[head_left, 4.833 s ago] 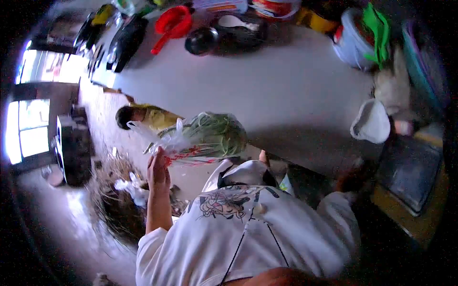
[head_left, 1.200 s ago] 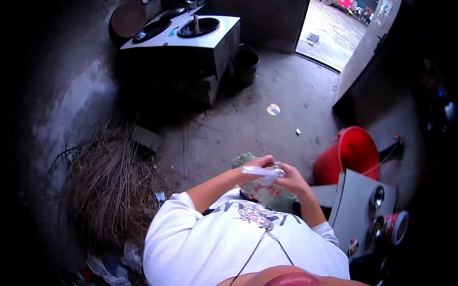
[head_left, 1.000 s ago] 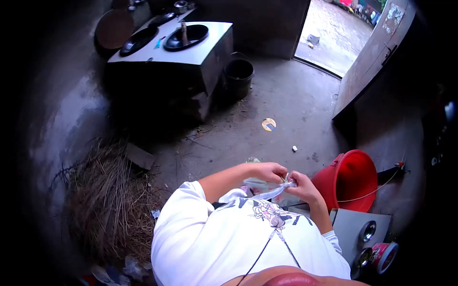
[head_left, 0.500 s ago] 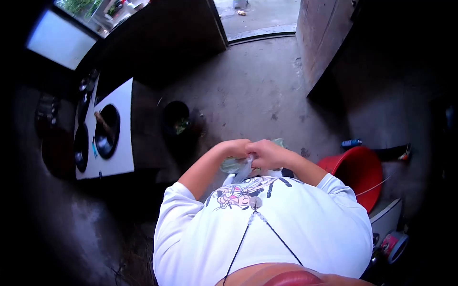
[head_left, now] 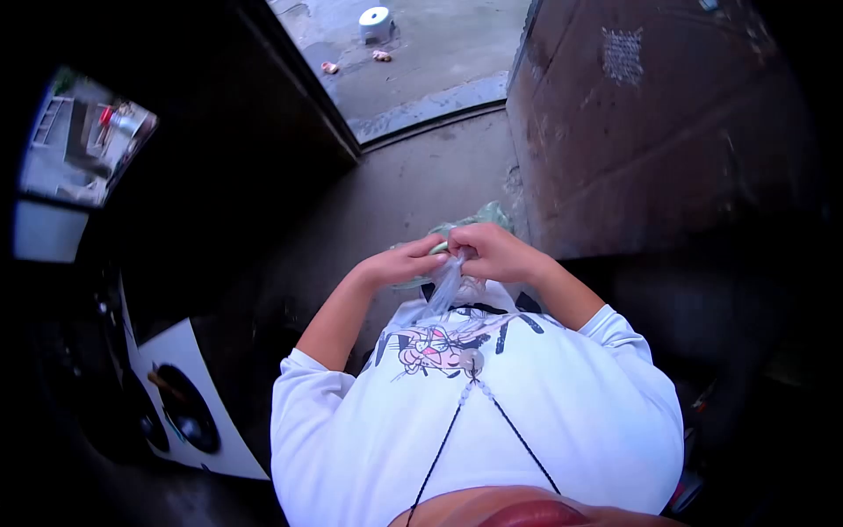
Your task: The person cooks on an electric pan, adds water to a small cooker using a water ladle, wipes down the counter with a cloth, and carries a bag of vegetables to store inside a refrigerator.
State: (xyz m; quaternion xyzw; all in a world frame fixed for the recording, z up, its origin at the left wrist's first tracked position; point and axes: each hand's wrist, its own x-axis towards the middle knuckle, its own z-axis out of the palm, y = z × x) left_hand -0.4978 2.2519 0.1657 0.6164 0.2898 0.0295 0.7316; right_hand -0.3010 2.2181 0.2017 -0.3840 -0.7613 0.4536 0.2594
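Observation:
In front of my chest, my right hand (head_left: 493,250) is closed round the gathered neck of a thin clear plastic bag (head_left: 446,288). My left hand (head_left: 406,263) meets it from the left, fingers pressed on the same bunched plastic near a pale green strip. Greenish plastic (head_left: 492,213) spreads out just beyond both hands. The lower part of the bag hangs close against the white shirt, and its contents cannot be made out.
An open doorway (head_left: 413,132) lies ahead, with a brown door (head_left: 650,132) at its right. Outside stand a round white stool (head_left: 376,26) and small pinkish items. At the lower left is a white counter (head_left: 211,413) with dark round pans.
The view has turned and moved nearer the doorway; the counter has shifted down and the red bucket is out of sight. My left hand's fingers are now straighter beside my right hand.

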